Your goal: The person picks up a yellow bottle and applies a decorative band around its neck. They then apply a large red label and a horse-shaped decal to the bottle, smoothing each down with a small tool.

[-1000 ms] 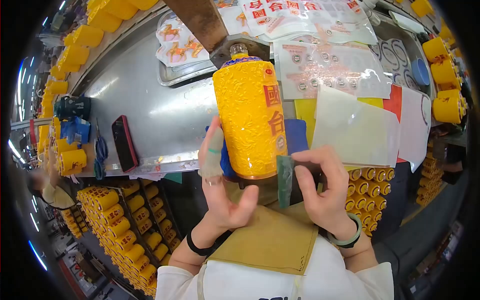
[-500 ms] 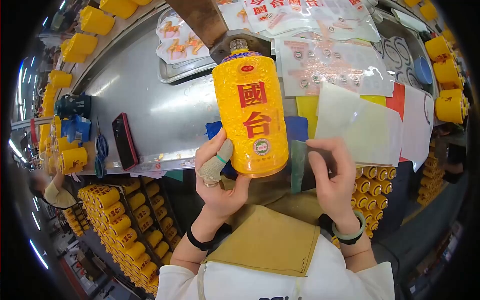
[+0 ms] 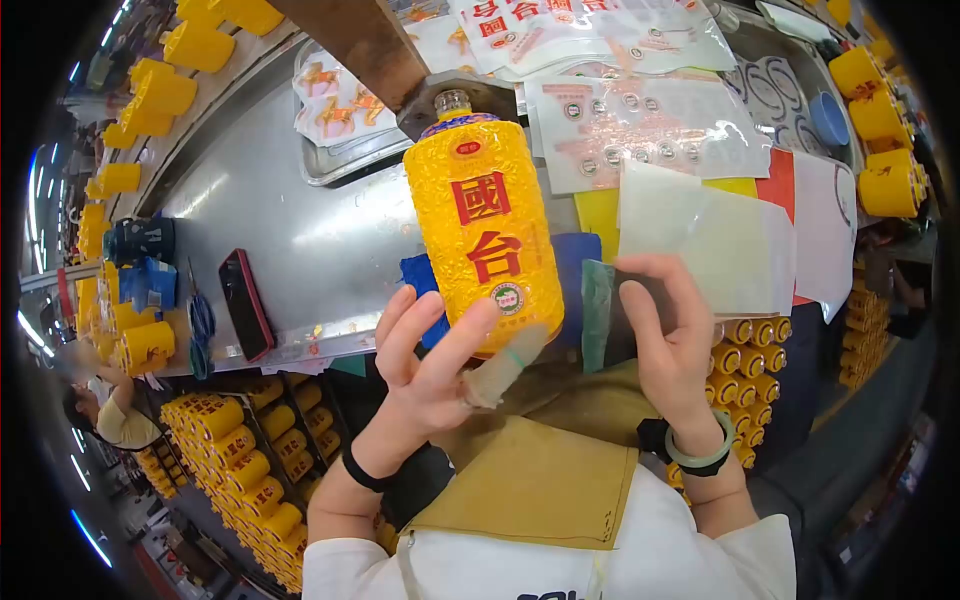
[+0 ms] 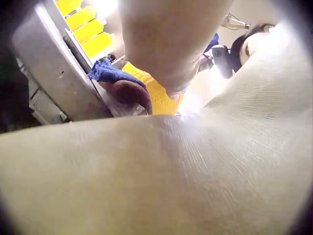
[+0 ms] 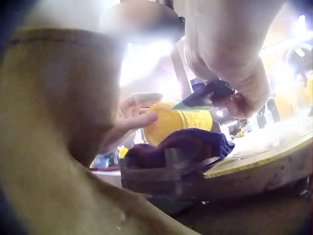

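A yellow embossed bottle [image 3: 480,225] with red characters and a round green-and-white emblem lies on a blue cloth [image 3: 580,260], its glass neck at a metal bracket [image 3: 510,92]. The left hand [image 3: 430,370] is at its lower end, fingers spread and extended, one in a pale finger sleeve [image 3: 500,375]; whether they touch the bottle is unclear. In the right wrist view the left hand [image 5: 129,122] is beside the bottle's base [image 5: 164,125]. Right of the bottle, the right hand [image 3: 675,345] pinches a dark green translucent piece [image 3: 597,315].
Printed decal sheets [image 3: 650,130] and pale sheets [image 3: 700,240] lie at the right, with a blue cup [image 3: 828,118] behind. On the metal table's left are a phone [image 3: 246,305] and scissors [image 3: 200,320]. Stacked yellow bottles [image 3: 235,470] stand below; a metal tray [image 3: 340,160] lies at the back.
The bottle has turned so its red characters and emblem face up. The left hand has moved from its left side to across its lower front. The right hand has shifted slightly right, still pinching the green piece.
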`<state>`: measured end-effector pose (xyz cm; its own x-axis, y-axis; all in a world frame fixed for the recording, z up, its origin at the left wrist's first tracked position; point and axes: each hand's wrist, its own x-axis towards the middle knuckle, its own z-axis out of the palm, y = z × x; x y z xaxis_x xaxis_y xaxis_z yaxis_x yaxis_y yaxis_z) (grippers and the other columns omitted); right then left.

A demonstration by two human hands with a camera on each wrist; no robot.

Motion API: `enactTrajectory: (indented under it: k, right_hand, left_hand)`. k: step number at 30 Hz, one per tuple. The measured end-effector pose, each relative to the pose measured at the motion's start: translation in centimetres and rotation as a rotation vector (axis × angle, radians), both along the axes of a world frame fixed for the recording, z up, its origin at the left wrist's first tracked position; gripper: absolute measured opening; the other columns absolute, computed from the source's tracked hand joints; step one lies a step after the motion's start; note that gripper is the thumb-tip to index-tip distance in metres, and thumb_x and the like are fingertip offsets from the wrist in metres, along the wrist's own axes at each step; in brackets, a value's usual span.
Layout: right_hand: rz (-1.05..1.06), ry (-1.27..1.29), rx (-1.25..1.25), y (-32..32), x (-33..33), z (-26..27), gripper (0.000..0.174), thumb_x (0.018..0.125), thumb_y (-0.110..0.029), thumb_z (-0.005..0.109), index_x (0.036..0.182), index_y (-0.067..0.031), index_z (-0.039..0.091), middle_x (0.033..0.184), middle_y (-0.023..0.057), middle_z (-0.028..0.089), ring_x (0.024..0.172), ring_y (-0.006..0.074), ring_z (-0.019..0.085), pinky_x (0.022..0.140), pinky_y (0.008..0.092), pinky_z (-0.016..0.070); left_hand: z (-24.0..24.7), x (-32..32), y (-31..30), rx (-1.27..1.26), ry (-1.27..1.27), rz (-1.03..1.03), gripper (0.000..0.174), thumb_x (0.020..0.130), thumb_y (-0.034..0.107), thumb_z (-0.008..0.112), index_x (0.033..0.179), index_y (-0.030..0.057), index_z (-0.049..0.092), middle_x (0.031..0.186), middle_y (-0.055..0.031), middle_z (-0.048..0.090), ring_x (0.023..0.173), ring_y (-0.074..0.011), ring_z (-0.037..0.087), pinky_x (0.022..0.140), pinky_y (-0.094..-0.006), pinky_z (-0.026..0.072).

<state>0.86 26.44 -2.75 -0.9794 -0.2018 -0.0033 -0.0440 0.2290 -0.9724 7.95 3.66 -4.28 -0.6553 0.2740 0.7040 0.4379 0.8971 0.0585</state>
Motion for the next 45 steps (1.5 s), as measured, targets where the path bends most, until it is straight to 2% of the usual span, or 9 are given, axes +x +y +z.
enactTrajectory:
  k: [3, 9, 15, 19, 21, 24, 32, 38, 45]
  right_hand:
    - [0.018, -0.075, -0.064, -0.5, 0.2, 0.0, 0.017, 0.099, -0.002, 0.062, 0.115, 0.0004, 0.069, 0.101, 0.0054, 0.065, 0.082, 0.0104, 0.059, 0.072, 0.0244, 0.0470]
    - [0.013, -0.147, -0.108, -0.2, 0.4, 0.3, 0.019, 0.102, -0.004, 0.060, 0.119, 0.0011, 0.068, 0.106, 0.0037, 0.067, 0.091, 0.0087, 0.060, 0.080, 0.0236, 0.0488]
    - [0.022, -0.171, -0.114, 0.5, -0.9, 0.7, 0.021, 0.103, -0.004, 0.059, 0.122, 0.0035, 0.065, 0.112, 0.0048, 0.067, 0.100, 0.0098, 0.060, 0.090, 0.0245, 0.0474]
    - [0.161, -0.035, -0.125, -0.2, -2.8, 1.6, 0.028, 0.099, 0.002, 0.056, 0.127, 0.0027, 0.063, 0.117, 0.0072, 0.064, 0.094, 0.0117, 0.060, 0.087, 0.0241, 0.0483]
    - [0.339, 0.222, 0.051, -0.6, -3.8, 3.0, 0.035, 0.095, 0.007, 0.059, 0.129, 0.0016, 0.061, 0.112, 0.0093, 0.066, 0.093, 0.0162, 0.066, 0.084, 0.0254, 0.0513]
    - [0.371, 0.200, -0.058, -2.1, -3.8, 4.1, 0.039, 0.090, 0.011, 0.062, 0.128, 0.0017, 0.061, 0.109, 0.0092, 0.067, 0.097, 0.0182, 0.068, 0.087, 0.0282, 0.0528]
    - [0.479, 0.814, 0.199, -3.8, -6.5, 5.8, 0.032, 0.076, 0.009, 0.074, 0.106, -0.0035, 0.074, 0.103, 0.0099, 0.074, 0.082, 0.0251, 0.062, 0.071, 0.0351, 0.0512]
    - [0.616, 1.028, 0.225, -2.6, -5.0, 4.7, 0.028, 0.070, -0.015, 0.076, 0.098, -0.0136, 0.076, 0.105, 0.0000, 0.075, 0.086, 0.0178, 0.062, 0.077, 0.0329, 0.0477]
    - [0.587, 1.001, 0.244, -0.8, -2.9, 5.1, 0.028, 0.073, -0.016, 0.074, 0.100, -0.0207, 0.077, 0.110, -0.0030, 0.075, 0.088, 0.0125, 0.059, 0.074, 0.0300, 0.0429]
  left_hand:
    - [1.6, -0.8, -0.6, -0.181, -0.153, -0.052, 0.035, 0.081, 0.040, 0.088, 0.113, 0.0327, 0.075, 0.141, -0.0056, 0.050, 0.137, -0.0370, 0.037, 0.109, -0.0566, 0.0425]
    - [1.4, -1.6, -0.3, -0.171, -0.158, -0.114, 0.039, 0.079, 0.025, 0.086, 0.116, 0.0331, 0.075, 0.138, -0.0036, 0.057, 0.134, -0.0387, 0.045, 0.109, -0.0554, 0.0432]
    - [-0.3, 2.1, -0.1, 0.180, -0.089, 0.149, 0.028, 0.079, 0.021, 0.085, 0.106, 0.0232, 0.078, 0.134, -0.0073, 0.066, 0.128, -0.0326, 0.050, 0.101, -0.0439, 0.0493]
    - [-1.2, 3.6, -0.3, 0.216, -0.127, 0.158, 0.063, 0.069, 0.015, 0.093, 0.125, 0.0058, 0.067, 0.136, -0.0122, 0.059, 0.126, -0.0378, 0.053, 0.100, -0.0461, 0.0472]
    - [-1.4, 3.0, 0.7, 0.321, -0.113, 0.196, 0.057, 0.068, 0.009, 0.095, 0.119, 0.0111, 0.071, 0.143, -0.0134, 0.057, 0.126, -0.0348, 0.055, 0.099, -0.0406, 0.0518]
    - [-2.7, 1.8, 1.2, 0.899, -0.234, 0.104, 0.077, 0.073, 0.006, 0.093, 0.139, -0.0009, 0.053, 0.147, -0.0234, 0.054, 0.128, -0.0380, 0.062, 0.108, -0.0438, 0.0501]
    - [-2.4, 1.5, 0.9, 0.981, -0.379, 0.082, 0.082, 0.076, 0.004, 0.090, 0.146, -0.0023, 0.047, 0.145, -0.0184, 0.058, 0.129, -0.0280, 0.062, 0.110, -0.0413, 0.0489]
    - [-2.4, 1.1, 1.1, 1.041, -0.365, 0.086, 0.084, 0.076, 0.007, 0.091, 0.147, -0.0033, 0.048, 0.146, -0.0205, 0.058, 0.128, -0.0289, 0.063, 0.109, -0.0420, 0.0500]
    - [-1.4, 0.9, 1.7, 1.080, -0.340, 0.075, 0.089, 0.075, 0.008, 0.093, 0.148, -0.0059, 0.046, 0.150, -0.0221, 0.055, 0.130, -0.0301, 0.061, 0.109, -0.0412, 0.0494]
